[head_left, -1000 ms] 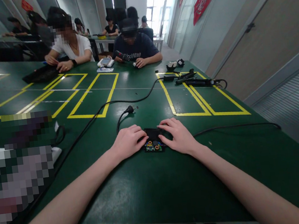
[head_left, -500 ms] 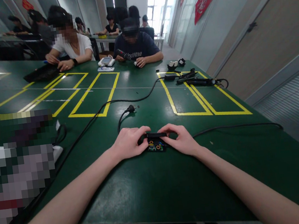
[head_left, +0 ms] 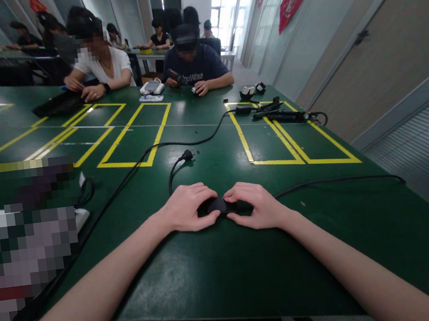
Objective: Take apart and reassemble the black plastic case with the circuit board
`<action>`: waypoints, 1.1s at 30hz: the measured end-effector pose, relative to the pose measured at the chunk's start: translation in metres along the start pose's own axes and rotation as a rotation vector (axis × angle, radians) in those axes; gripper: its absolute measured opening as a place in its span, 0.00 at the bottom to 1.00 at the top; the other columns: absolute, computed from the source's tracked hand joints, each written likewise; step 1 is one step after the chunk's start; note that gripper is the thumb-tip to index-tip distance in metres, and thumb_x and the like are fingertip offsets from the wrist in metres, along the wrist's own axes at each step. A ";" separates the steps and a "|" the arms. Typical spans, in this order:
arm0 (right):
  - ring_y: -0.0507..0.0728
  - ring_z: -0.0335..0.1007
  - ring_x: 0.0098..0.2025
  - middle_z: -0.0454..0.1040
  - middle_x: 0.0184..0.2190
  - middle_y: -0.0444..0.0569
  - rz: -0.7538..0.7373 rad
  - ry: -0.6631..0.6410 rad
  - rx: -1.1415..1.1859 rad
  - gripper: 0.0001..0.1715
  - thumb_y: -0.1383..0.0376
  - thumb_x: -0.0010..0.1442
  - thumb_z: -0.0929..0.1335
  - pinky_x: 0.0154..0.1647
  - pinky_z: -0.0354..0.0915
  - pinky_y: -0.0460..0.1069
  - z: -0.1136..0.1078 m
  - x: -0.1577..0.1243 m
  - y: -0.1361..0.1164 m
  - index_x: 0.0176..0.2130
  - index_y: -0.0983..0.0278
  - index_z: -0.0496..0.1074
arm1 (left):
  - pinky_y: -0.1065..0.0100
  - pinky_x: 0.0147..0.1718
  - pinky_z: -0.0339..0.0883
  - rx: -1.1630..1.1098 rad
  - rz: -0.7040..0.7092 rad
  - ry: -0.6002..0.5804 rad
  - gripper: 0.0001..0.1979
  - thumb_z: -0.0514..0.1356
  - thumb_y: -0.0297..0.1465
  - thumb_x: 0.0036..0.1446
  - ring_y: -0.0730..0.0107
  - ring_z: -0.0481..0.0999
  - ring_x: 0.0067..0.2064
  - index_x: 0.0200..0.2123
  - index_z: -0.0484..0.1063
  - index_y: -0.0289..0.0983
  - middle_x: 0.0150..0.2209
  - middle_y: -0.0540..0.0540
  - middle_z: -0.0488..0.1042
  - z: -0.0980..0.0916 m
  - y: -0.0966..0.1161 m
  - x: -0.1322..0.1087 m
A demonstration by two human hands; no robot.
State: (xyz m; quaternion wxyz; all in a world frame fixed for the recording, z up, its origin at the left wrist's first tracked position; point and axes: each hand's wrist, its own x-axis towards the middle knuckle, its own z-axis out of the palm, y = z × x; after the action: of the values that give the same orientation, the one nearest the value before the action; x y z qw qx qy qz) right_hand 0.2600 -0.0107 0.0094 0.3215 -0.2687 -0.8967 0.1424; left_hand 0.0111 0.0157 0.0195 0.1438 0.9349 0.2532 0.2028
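A black power adapter (head_left: 222, 206) lies flat on the green table, its cover over the circuit board, which is now out of sight. My left hand (head_left: 189, 208) grips its left end, fingers at the far side and thumb at the near side. At the opposite end, my right hand (head_left: 257, 204) holds it the same way, fingertips and thumb on the casing. A short cord with a black plug (head_left: 187, 155) curves out from behind my left hand. Another black cord (head_left: 338, 180) runs from near my right hand to the right.
A second adapter (head_left: 245, 110) with a long cable crosses the table. Black tools (head_left: 287, 116) lie within yellow tape outlines (head_left: 277, 162) at the right. Blurred items (head_left: 33, 250) sit at my left. Two people work across the table, near a black tray (head_left: 59, 104).
The adapter's cover has come down from a raised, edge-on position and lies flat over the circuit board. Both my hands have lowered slightly with it, and the board is hidden.
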 end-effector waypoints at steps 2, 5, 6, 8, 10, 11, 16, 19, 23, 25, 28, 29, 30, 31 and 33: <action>0.59 0.77 0.38 0.81 0.38 0.53 0.010 -0.012 -0.051 0.06 0.62 0.64 0.70 0.40 0.72 0.54 0.000 0.001 -0.001 0.40 0.61 0.71 | 0.66 0.38 0.70 0.016 -0.008 0.002 0.14 0.60 0.38 0.60 0.62 0.79 0.39 0.44 0.75 0.36 0.38 0.43 0.80 0.001 0.000 0.000; 0.58 0.76 0.37 0.81 0.37 0.53 0.007 -0.024 -0.092 0.05 0.62 0.63 0.69 0.39 0.72 0.53 0.000 0.000 -0.001 0.39 0.61 0.71 | 0.66 0.38 0.69 0.043 -0.014 -0.010 0.14 0.62 0.40 0.59 0.62 0.78 0.39 0.43 0.75 0.36 0.38 0.45 0.79 0.002 -0.001 0.001; 0.58 0.76 0.37 0.81 0.37 0.52 -0.001 -0.023 -0.098 0.05 0.62 0.63 0.69 0.39 0.71 0.53 0.000 0.000 -0.001 0.39 0.61 0.71 | 0.66 0.38 0.69 0.054 -0.014 -0.019 0.15 0.63 0.41 0.59 0.62 0.78 0.40 0.43 0.74 0.36 0.38 0.45 0.79 0.002 -0.001 0.001; 0.58 0.75 0.36 0.80 0.36 0.52 -0.010 -0.027 -0.099 0.05 0.63 0.62 0.70 0.38 0.70 0.52 -0.001 -0.001 0.000 0.39 0.61 0.70 | 0.66 0.37 0.69 0.077 -0.013 -0.034 0.17 0.65 0.43 0.58 0.62 0.78 0.40 0.42 0.74 0.37 0.38 0.45 0.79 0.003 -0.002 0.001; 0.58 0.74 0.36 0.80 0.36 0.52 -0.003 -0.037 -0.097 0.05 0.63 0.62 0.70 0.38 0.69 0.52 -0.001 -0.001 0.000 0.38 0.61 0.69 | 0.66 0.37 0.68 0.098 -0.012 -0.042 0.17 0.66 0.44 0.57 0.62 0.77 0.39 0.42 0.74 0.37 0.38 0.45 0.78 0.004 -0.003 0.001; 0.58 0.74 0.36 0.79 0.36 0.52 0.003 -0.044 -0.098 0.05 0.63 0.62 0.70 0.38 0.69 0.52 -0.001 -0.001 -0.001 0.38 0.61 0.69 | 0.66 0.36 0.68 0.105 -0.009 -0.045 0.18 0.67 0.44 0.57 0.62 0.77 0.39 0.42 0.74 0.37 0.38 0.45 0.78 0.004 -0.004 0.001; 0.58 0.72 0.37 0.77 0.37 0.52 0.056 -0.102 -0.113 0.09 0.62 0.60 0.71 0.37 0.67 0.51 0.001 0.000 -0.001 0.38 0.60 0.66 | 0.66 0.35 0.67 0.131 0.000 -0.053 0.18 0.67 0.43 0.57 0.62 0.76 0.38 0.42 0.74 0.36 0.37 0.46 0.77 0.006 -0.004 0.002; 0.58 0.72 0.38 0.76 0.38 0.51 0.087 -0.135 -0.157 0.14 0.63 0.57 0.73 0.37 0.66 0.51 0.003 0.000 -0.001 0.40 0.60 0.65 | 0.65 0.36 0.67 0.137 -0.030 -0.058 0.14 0.64 0.41 0.60 0.63 0.76 0.38 0.39 0.73 0.35 0.36 0.46 0.76 0.006 -0.002 0.002; 0.58 0.72 0.36 0.76 0.36 0.50 0.103 -0.162 -0.263 0.12 0.67 0.57 0.70 0.36 0.64 0.50 0.008 0.000 0.003 0.41 0.61 0.66 | 0.65 0.36 0.68 0.124 -0.043 -0.056 0.15 0.63 0.43 0.60 0.62 0.77 0.38 0.39 0.73 0.36 0.36 0.46 0.76 0.006 -0.001 0.003; 0.59 0.74 0.36 0.77 0.35 0.50 0.105 -0.175 -0.298 0.10 0.67 0.58 0.70 0.35 0.63 0.50 0.010 0.000 0.004 0.41 0.62 0.67 | 0.65 0.37 0.69 0.118 -0.023 -0.049 0.16 0.64 0.43 0.59 0.61 0.78 0.39 0.42 0.73 0.36 0.38 0.46 0.77 0.007 -0.003 0.003; 0.60 0.76 0.36 0.78 0.36 0.51 0.128 -0.205 -0.315 0.07 0.65 0.63 0.69 0.36 0.63 0.50 0.011 0.002 0.005 0.42 0.63 0.68 | 0.66 0.37 0.68 0.129 -0.005 -0.054 0.12 0.63 0.38 0.62 0.63 0.79 0.39 0.44 0.74 0.36 0.38 0.46 0.78 0.008 -0.006 0.003; 0.60 0.77 0.36 0.79 0.36 0.51 0.141 -0.220 -0.319 0.07 0.64 0.64 0.69 0.36 0.63 0.50 0.010 0.002 0.004 0.43 0.63 0.69 | 0.67 0.36 0.67 0.133 -0.001 -0.060 0.11 0.61 0.37 0.64 0.63 0.79 0.38 0.44 0.74 0.36 0.38 0.46 0.78 0.008 -0.007 0.003; 0.60 0.77 0.36 0.79 0.36 0.51 0.153 -0.236 -0.321 0.07 0.63 0.66 0.69 0.35 0.63 0.50 0.009 0.003 0.003 0.43 0.63 0.69 | 0.67 0.35 0.67 0.132 0.004 -0.067 0.10 0.60 0.37 0.65 0.64 0.79 0.38 0.44 0.74 0.36 0.37 0.46 0.78 0.008 -0.008 0.003; 0.59 0.77 0.36 0.79 0.36 0.51 0.163 -0.254 -0.324 0.07 0.62 0.67 0.69 0.35 0.63 0.50 0.008 0.004 0.002 0.44 0.63 0.69 | 0.68 0.34 0.66 0.126 0.011 -0.075 0.11 0.60 0.38 0.66 0.64 0.79 0.37 0.44 0.75 0.37 0.37 0.46 0.78 0.007 -0.008 0.003; 0.59 0.77 0.35 0.80 0.35 0.51 0.164 -0.285 -0.328 0.07 0.61 0.68 0.68 0.35 0.62 0.49 0.006 0.005 0.000 0.43 0.63 0.69 | 0.68 0.33 0.66 0.108 0.024 -0.080 0.13 0.59 0.40 0.68 0.65 0.79 0.36 0.43 0.75 0.37 0.36 0.47 0.79 0.006 -0.009 0.003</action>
State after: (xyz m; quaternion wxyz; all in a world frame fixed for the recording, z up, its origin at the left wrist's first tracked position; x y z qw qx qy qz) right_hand 0.2528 -0.0086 0.0073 0.1308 -0.3666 -0.9194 0.0571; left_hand 0.0129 0.0237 0.0117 0.1006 0.9517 0.2466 0.1530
